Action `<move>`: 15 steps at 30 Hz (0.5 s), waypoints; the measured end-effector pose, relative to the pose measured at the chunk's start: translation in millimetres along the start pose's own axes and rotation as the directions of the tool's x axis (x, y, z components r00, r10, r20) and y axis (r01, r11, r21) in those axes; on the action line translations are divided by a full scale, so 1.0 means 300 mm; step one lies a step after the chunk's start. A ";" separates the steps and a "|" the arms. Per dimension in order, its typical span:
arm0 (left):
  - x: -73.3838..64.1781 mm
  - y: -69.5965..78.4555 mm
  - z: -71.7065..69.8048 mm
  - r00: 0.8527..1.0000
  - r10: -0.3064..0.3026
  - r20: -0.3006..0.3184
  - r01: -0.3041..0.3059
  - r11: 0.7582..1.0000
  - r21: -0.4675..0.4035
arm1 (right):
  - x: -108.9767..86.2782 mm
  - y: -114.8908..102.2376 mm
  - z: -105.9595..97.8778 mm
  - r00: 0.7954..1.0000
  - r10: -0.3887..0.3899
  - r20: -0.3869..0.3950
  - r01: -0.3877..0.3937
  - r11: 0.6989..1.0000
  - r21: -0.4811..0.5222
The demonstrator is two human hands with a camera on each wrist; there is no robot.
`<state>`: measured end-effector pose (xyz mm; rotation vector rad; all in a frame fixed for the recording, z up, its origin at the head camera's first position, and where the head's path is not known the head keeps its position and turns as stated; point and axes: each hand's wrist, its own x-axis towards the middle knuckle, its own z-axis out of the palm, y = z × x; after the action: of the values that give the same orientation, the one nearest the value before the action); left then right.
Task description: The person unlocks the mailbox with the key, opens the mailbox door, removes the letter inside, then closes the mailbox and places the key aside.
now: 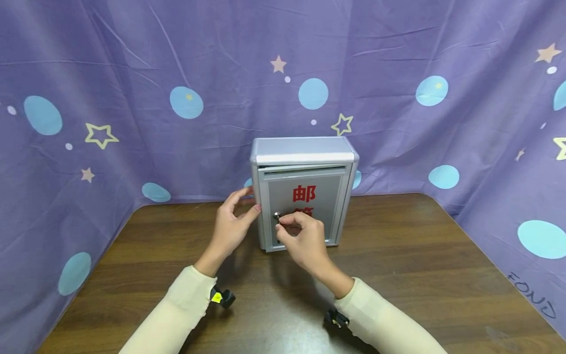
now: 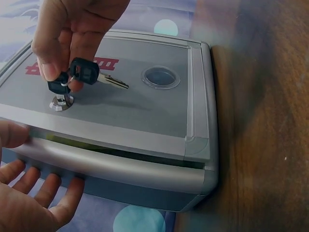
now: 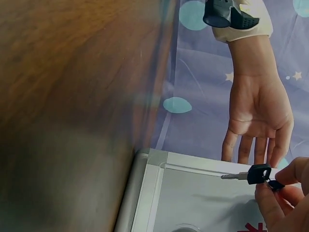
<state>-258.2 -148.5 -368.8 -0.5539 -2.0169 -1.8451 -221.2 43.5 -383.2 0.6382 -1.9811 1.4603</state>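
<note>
A grey metal mailbox (image 1: 329, 206) with red characters stands upright on the wooden table. My right hand (image 1: 305, 243) pinches the black head of a key (image 2: 58, 86) between thumb and fingers; the key sits in the round silver lock (image 2: 62, 103) on the door. A second key (image 2: 87, 71) dangles from the same ring, its blade sticking out over the door. My left hand (image 1: 232, 223) rests against the mailbox's left side, fingers nearly straight along it and thumb at the front edge. A narrow gap shows along the door's lock-side edge in the left wrist view.
The brown wooden table (image 1: 411, 260) spreads out on both sides of the mailbox. Close behind it hangs a purple curtain (image 1: 371, 59) with stars and blue dots. A small round window (image 2: 161, 77) is set in the lower part of the door.
</note>
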 end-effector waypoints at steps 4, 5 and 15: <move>-0.001 0.000 0.003 1.000 0.008 0.002 -0.008 1.000 0.001 | -0.008 -0.001 -0.017 1.000 -0.012 0.026 0.011 1.000 0.014; -0.001 0.000 0.002 1.000 0.008 0.002 -0.008 1.000 0.002 | -0.009 -0.001 -0.021 0.999 -0.015 0.036 0.015 1.000 0.015; -0.001 0.005 0.003 1.000 -0.003 -0.003 0.003 1.000 0.011 | -0.025 0.010 -0.072 0.987 -0.083 0.134 0.072 0.994 0.082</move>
<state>-257.1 -147.4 -367.8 -0.5450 -2.0255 -1.8340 -214.1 65.4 -385.8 0.8609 -1.9868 1.4867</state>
